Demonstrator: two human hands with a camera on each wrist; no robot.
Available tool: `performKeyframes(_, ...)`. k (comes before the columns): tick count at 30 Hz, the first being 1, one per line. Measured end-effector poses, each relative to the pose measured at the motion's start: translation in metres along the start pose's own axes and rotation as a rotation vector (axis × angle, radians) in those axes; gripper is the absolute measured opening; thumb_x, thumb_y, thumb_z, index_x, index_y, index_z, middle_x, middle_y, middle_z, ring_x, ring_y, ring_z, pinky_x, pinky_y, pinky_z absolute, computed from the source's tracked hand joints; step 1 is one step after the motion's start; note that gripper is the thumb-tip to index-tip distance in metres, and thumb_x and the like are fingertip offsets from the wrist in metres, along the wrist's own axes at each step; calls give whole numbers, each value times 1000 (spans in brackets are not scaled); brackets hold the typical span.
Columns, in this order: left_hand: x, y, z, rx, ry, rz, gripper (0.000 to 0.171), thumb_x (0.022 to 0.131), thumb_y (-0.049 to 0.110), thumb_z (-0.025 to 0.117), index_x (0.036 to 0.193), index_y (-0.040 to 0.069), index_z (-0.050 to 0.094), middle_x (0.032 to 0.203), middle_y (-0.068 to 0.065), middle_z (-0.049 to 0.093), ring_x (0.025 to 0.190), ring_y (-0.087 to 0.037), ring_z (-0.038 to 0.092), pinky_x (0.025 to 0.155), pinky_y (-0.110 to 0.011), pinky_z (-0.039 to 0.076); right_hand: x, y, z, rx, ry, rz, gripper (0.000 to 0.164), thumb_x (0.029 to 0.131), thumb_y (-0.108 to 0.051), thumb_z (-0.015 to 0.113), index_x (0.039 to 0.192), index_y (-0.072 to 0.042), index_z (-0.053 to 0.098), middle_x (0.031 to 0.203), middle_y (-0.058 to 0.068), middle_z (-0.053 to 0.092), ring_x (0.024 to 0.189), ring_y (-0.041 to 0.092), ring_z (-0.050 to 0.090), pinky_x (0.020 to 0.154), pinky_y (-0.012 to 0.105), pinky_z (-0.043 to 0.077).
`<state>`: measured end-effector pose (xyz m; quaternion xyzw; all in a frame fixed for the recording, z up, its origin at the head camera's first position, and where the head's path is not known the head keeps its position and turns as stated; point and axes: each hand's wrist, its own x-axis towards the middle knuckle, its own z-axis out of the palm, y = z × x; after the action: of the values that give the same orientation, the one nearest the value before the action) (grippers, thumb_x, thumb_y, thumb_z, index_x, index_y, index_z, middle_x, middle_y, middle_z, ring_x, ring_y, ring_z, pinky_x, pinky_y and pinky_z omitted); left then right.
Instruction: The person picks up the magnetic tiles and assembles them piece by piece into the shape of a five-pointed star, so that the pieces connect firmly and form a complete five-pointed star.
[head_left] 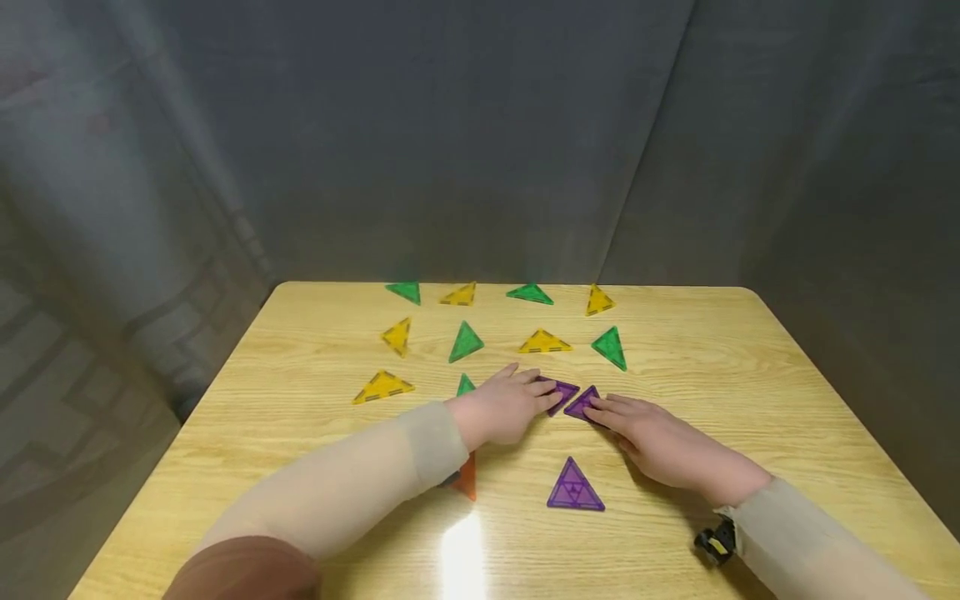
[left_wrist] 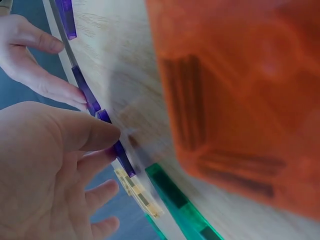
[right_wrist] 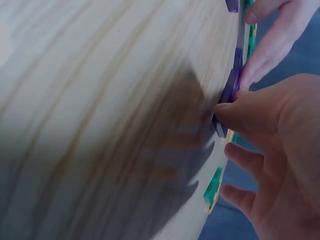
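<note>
On the pale wooden table (head_left: 750, 375), the left hand (head_left: 506, 406) pinches a translucent purple plastic triangle (head_left: 567, 389), one corner pointing nearward — just beside it, the right hand (head_left: 656, 437) pinches a second purple triangle (head_left: 580, 406), one corner pointing far. Their facing sides slant near-left to far-right — fingers partly cover both.

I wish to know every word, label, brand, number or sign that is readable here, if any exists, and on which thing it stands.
None can be read.
Nearest purple tile: a small mark in its middle, too small to make out.
Black device, lower right: a yellow patch, no legible text.
Orange tile: blurred, no letters show.
</note>
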<state>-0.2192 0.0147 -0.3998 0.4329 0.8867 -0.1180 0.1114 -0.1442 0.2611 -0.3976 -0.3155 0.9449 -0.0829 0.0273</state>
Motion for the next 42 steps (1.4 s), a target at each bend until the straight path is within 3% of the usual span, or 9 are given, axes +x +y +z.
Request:
performKeyframes(15,0,3,-5,39,-4,-22,59,103,18,46,157,29,27,161,6,24,148,-22,15,120,-46,11,10,-2,1,-4,1,-23,50,95,-2,60,144,-8,52,147,16,47,133,39,43,106,59,37)
performKeyframes(21,2,3,-2,28,10,-27,58,102,18,47,156,29,29,160,6,26,148,-22,17,120,-45,11,-2,-25,-5,52,-11,-66,50,96,-1,60,144,-11,53,147,13,47,134,35,43,106,61,36)
performKeyframes(27,2,4,-5,22,10,-35,56,103,17,45,156,30,30,160,6,26,148,-21,18,120,-44,11,-25,-54,-1,104,-88,-133,46,100,-6,53,144,-20,53,148,2,48,136,27,42,105,60,37)
performKeyframes(31,1,5,-8,24,11,-29,55,104,17,43,156,29,30,160,6,27,147,-21,19,120,-44,11,-38,-65,7,68,-107,-88,53,99,-4,54,148,-22,48,152,0,42,138,29,39,106,63,33)
performKeyframes(35,2,6,-9,32,7,-26,55,103,17,44,156,28,30,159,5,28,147,-21,21,120,-44,12,-44,-72,13,-34,-98,24,56,95,-1,55,148,-17,48,152,5,43,139,34,36,108,64,30)
performKeyframes(42,1,7,-11,35,-2,-30,57,102,18,47,156,27,32,159,4,30,146,-21,22,120,-43,13,-38,-75,18,-197,14,130,49,91,0,56,139,-7,57,137,14,54,129,38,46,104,63,36)
